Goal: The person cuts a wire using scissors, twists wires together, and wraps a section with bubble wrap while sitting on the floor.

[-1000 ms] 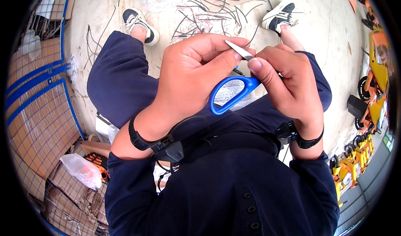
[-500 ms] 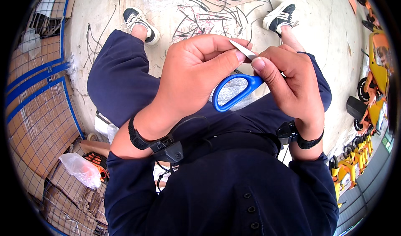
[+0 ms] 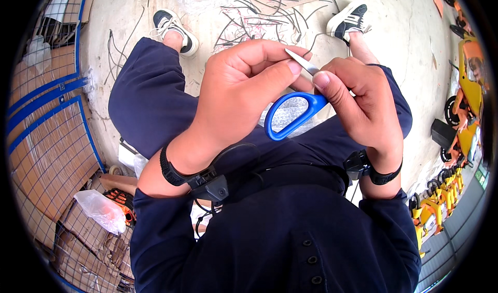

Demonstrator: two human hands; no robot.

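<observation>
I sit with both hands raised over my lap. My left hand (image 3: 241,93) is curled, its thumb and fingertips pinching a thin pale strip (image 3: 302,62) at its left end. My right hand (image 3: 360,103) pinches the same strip from the right with thumb and forefinger. A blue-handled pair of scissors (image 3: 290,119) hangs below, its loop showing between the two hands; the blades are hidden and I cannot tell which hand carries it. Both wrists wear black bands.
Many cut dark wire pieces (image 3: 264,18) lie on the concrete floor between my shoes. Blue-framed wire-mesh cages with cardboard (image 3: 46,132) stand at the left. Orange and yellow equipment (image 3: 464,106) lines the right edge. A clear plastic bag (image 3: 101,210) lies at lower left.
Both hands have drifted slightly up and left together with the strip. The blue scissor handle has tilted and now hangs lower between them.
</observation>
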